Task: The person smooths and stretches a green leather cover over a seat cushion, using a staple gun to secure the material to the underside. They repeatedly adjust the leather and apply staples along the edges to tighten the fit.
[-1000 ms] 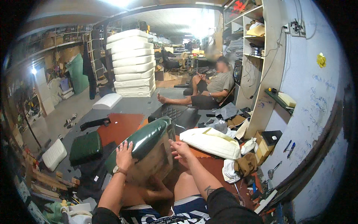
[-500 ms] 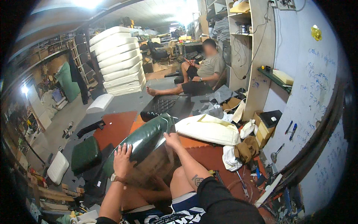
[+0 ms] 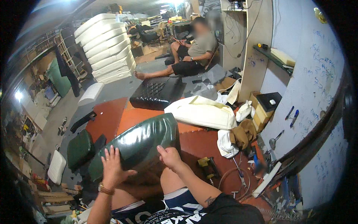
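A glossy dark green cushion cover (image 3: 140, 140), filled out to a long padded shape, lies tilted across my lap. My left hand (image 3: 112, 168) rests on its left part with fingers spread and palm down. At the near right side of the cover, my right hand (image 3: 170, 158) is closed with the thumb up, its curled fingers against the cover's edge. What lies inside those fingers is mostly hidden. The near underside of the cover falls in shadow above my knees.
A black quilted cushion (image 3: 156, 92) and a cream cushion (image 3: 201, 112) lie beyond. Left sits a smaller green cushion (image 3: 80, 149). White foam pads (image 3: 108, 48) are stacked behind. Another person (image 3: 197, 48) sits at the back. A yellow-and-black tool (image 3: 208, 167) lies right of my knee.
The green cover has turned to show more of its broad top and right end. My right hand has shifted from the upper right edge to the near side. The whole view has tilted downward.
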Available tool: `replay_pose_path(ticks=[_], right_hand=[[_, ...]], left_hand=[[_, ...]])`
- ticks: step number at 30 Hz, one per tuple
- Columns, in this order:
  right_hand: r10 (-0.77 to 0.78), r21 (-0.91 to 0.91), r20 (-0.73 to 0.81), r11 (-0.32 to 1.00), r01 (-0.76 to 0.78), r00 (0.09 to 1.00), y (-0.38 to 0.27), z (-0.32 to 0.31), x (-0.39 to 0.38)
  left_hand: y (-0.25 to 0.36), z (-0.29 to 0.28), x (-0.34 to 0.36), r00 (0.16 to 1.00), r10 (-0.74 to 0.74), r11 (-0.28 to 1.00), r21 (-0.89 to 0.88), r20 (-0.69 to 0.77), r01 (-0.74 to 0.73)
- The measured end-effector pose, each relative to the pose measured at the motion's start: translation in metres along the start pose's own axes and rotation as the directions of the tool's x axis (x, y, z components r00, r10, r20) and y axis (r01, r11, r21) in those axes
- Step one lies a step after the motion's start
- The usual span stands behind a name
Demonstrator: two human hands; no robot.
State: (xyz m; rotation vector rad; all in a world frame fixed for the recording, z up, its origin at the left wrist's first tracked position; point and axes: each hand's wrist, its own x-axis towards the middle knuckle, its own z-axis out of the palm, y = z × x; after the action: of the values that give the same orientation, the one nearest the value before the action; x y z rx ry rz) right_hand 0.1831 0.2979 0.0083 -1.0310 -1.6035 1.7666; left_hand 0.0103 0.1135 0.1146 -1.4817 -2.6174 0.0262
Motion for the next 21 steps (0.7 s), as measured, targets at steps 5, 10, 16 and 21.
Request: replay_pose_path(ticks=[5,10,16,21], right_hand=[[-0.155,-0.124,-0.018,0.981,0.152,0.988,0.013,-0.003,-0.020],[-0.123,-0.188,-0.009,0.975,0.119,0.992,0.012,-0.007,-0.021],[-0.221,0.107,-0.151,0.965,0.238,0.963,-0.016,-0.002,-0.021],[-0.076,0.331,-0.053,0.939,0.089,0.996,-0.019,-0.007,-0.004]], left_hand=[[0.088,0.040,0.010,0.936,0.244,0.959,-0.081,-0.253,-0.272],[0.119,0.051,0.043,0.904,0.144,0.989,0.030,-0.403,-0.144],[0.120,0.046,0.046,0.909,0.278,0.953,0.207,-0.311,-0.220],[0.128,0.048,0.038,0.944,0.252,0.953,0.222,-0.211,-0.205]])
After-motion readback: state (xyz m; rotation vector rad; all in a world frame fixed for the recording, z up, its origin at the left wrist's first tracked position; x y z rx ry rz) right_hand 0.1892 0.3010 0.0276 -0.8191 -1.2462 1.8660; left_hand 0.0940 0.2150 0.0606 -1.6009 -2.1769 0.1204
